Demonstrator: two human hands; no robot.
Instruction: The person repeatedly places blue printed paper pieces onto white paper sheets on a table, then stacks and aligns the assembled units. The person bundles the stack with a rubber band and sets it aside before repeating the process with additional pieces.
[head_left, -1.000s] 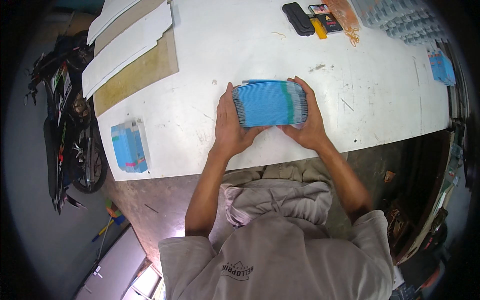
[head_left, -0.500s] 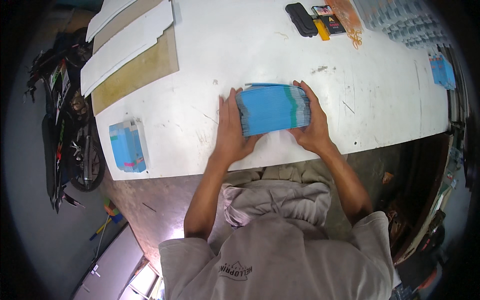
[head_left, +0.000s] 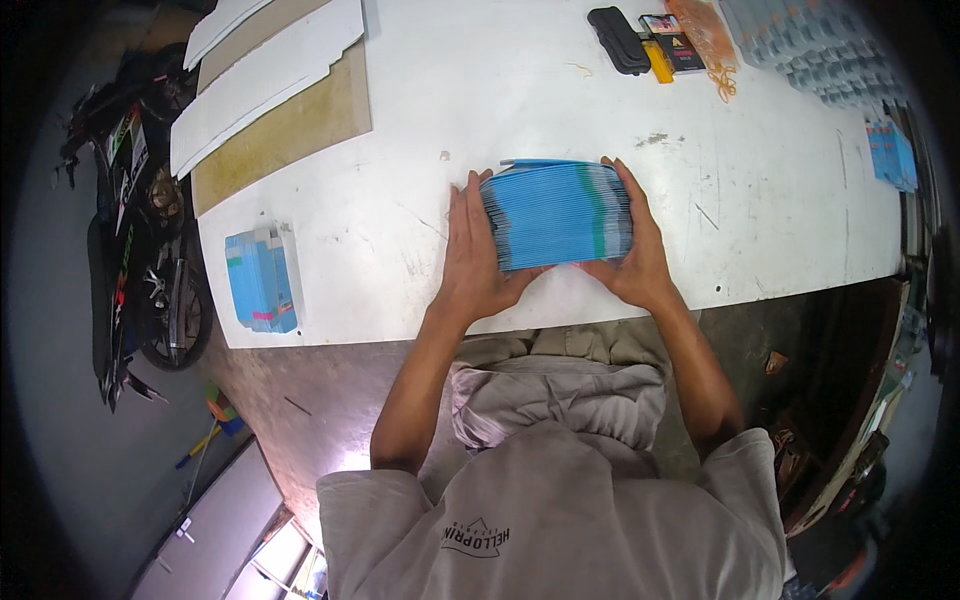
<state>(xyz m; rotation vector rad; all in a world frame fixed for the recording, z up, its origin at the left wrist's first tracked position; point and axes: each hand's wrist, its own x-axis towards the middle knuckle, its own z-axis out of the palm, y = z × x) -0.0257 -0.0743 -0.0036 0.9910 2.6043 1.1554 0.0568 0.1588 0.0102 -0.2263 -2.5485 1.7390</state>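
A thick stack of flat blue cartons (head_left: 555, 215) with a green stripe is held at the table's near edge, its layered edges facing me. My left hand (head_left: 472, 262) presses on the left end, fingers up along the side and thumb under the lower front edge. Against the right end lies my right hand (head_left: 640, 255), its fingertips curled over the top corner and its thumb low at the front. One piece at the back of the stack sticks up slightly from the others. Whether the stack touches the table is hidden.
On the white table (head_left: 400, 220), another blue carton stack (head_left: 262, 282) stands left, with large board sheets (head_left: 285, 130) behind it. A black case (head_left: 619, 40), yellow lighter (head_left: 659, 62) and small pack (head_left: 685, 53) lie far right. More blue cartons (head_left: 890, 155) sit at the right edge.
The view has shifted a little. Both hands keep their hold on the stack, whose front edges now show as more distinct, separate layers.
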